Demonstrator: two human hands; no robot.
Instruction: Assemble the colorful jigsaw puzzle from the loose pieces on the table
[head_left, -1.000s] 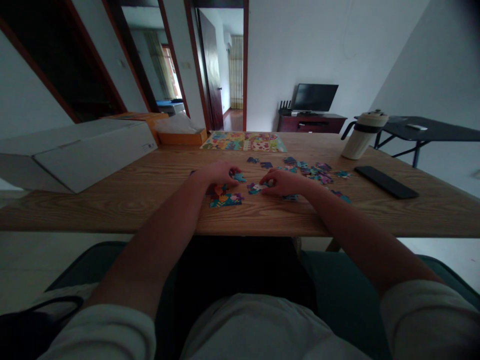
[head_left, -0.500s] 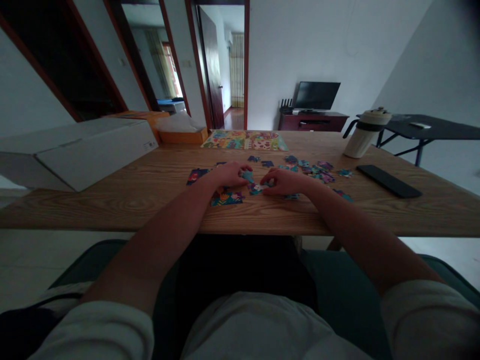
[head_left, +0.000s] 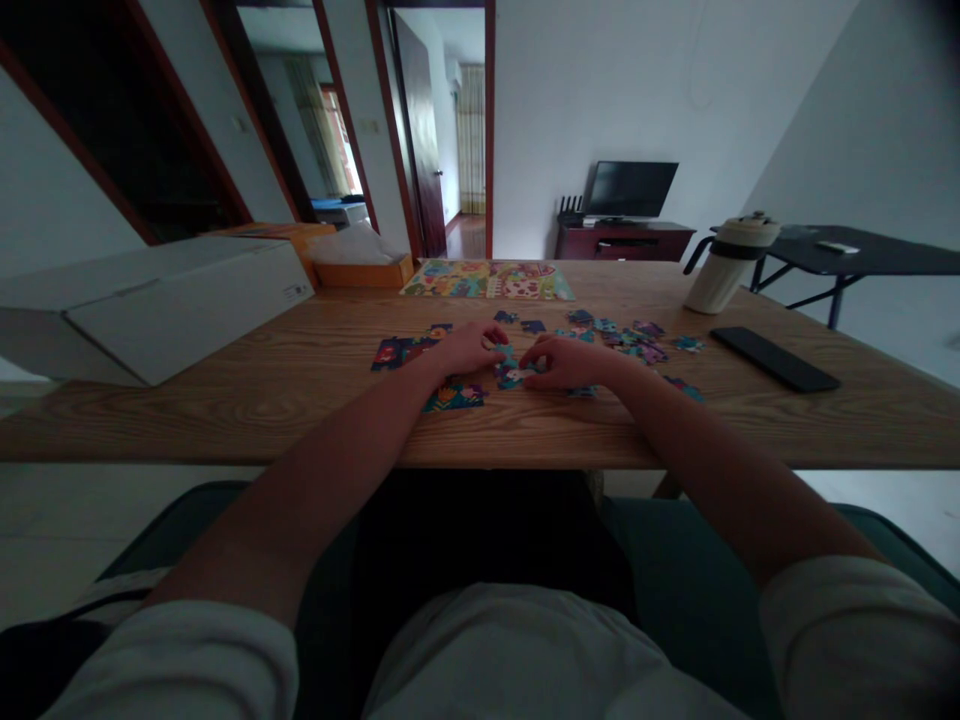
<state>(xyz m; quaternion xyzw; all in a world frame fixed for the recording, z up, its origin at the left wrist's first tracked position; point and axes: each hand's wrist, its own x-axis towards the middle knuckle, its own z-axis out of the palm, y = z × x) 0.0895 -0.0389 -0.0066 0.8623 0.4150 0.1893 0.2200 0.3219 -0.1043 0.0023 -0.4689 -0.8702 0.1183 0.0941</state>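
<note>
A person's left hand (head_left: 466, 350) and right hand (head_left: 568, 362) sit close together over jigsaw pieces (head_left: 511, 376) on a wooden table (head_left: 225, 420), the pieces between them, nearer the right; any grip cannot be told.

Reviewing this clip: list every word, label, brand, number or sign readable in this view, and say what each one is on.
No text is readable.
White cardboard box: small printed marking near its end, too small and blurred to read.
Colourful jigsaw picture: no legible lettering.
Jigsaw pieces: no legible lettering.
</note>
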